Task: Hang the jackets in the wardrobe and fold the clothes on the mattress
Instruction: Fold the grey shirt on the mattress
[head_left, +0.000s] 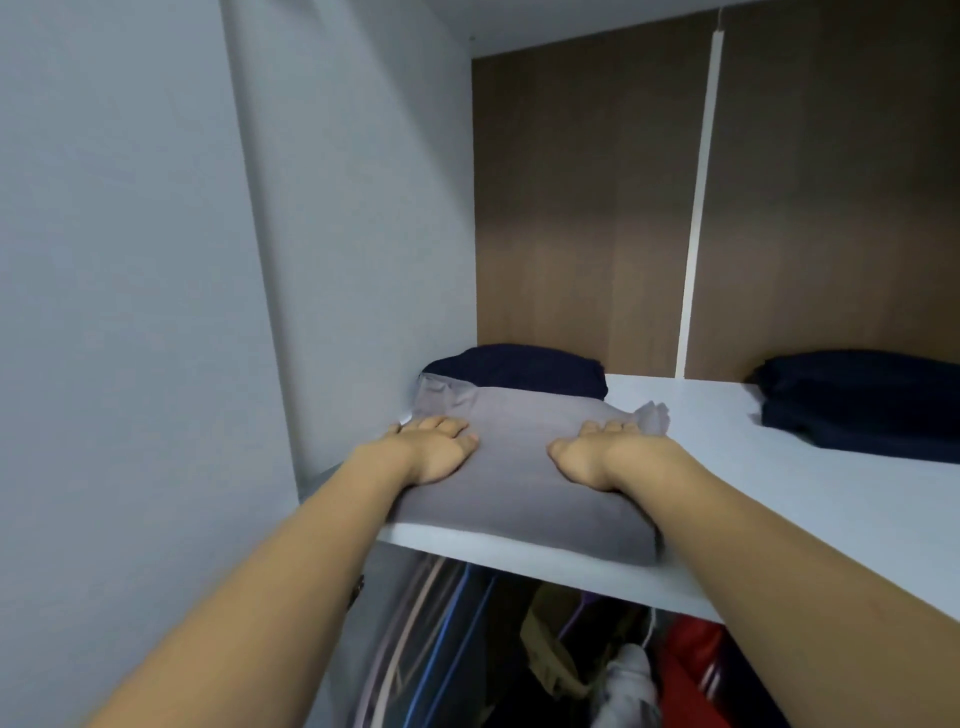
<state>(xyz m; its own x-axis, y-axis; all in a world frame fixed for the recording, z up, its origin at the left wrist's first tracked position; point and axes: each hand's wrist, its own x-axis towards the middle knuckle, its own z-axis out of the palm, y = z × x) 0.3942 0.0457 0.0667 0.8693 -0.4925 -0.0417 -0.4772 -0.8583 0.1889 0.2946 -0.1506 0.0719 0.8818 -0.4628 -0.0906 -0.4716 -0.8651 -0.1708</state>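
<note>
The left hand (434, 449) and right hand (597, 452) lie flat, fingers spread, pressing a folded grey garment (514, 467) on the wardrobe shelf (779, 499). Best to push evenly with both palms so the fold keeps square against the navy pile (519, 369) just beyond the fingertips; hung clothes (571, 660) show below.

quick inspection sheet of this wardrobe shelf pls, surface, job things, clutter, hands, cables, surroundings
surface: white shelf inside the wardrobe, bare between the piles.
job's things: folded grey garment at the shelf's front left; folded dark navy garment right behind it; second navy pile at right.
clutter: nothing seen.
grippers: left hand and right hand rest flat on the grey garment, one at each side.
cables: nothing seen.
surroundings: brown back panel, white side wall; hanging clothes below the shelf.
</note>
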